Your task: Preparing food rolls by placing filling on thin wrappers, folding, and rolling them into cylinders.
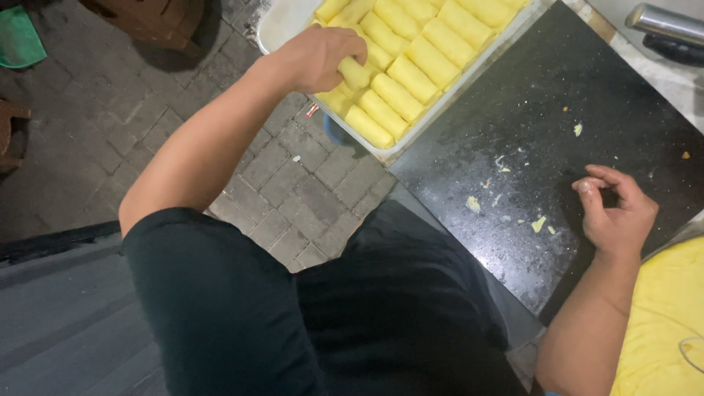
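My left hand (319, 55) reaches into a white tray (282, 22) filled with rows of yellow rolled wraps (418, 55), its fingers closed on one roll (355, 72) at the tray's near side. My right hand (616, 213) rests on a black stone slab (528, 147), fingers loosely curled with the thumb touching the fingertips, holding nothing. Small yellow scraps (539, 224) lie scattered on the slab near that hand.
A stack of thin yellow sheets (664, 315) lies at the lower right beside the slab. A metal cylinder (664, 22) sits at the top right. Grey paving stones (110, 110) cover the floor, with brown wooden stools (150, 18) at the upper left.
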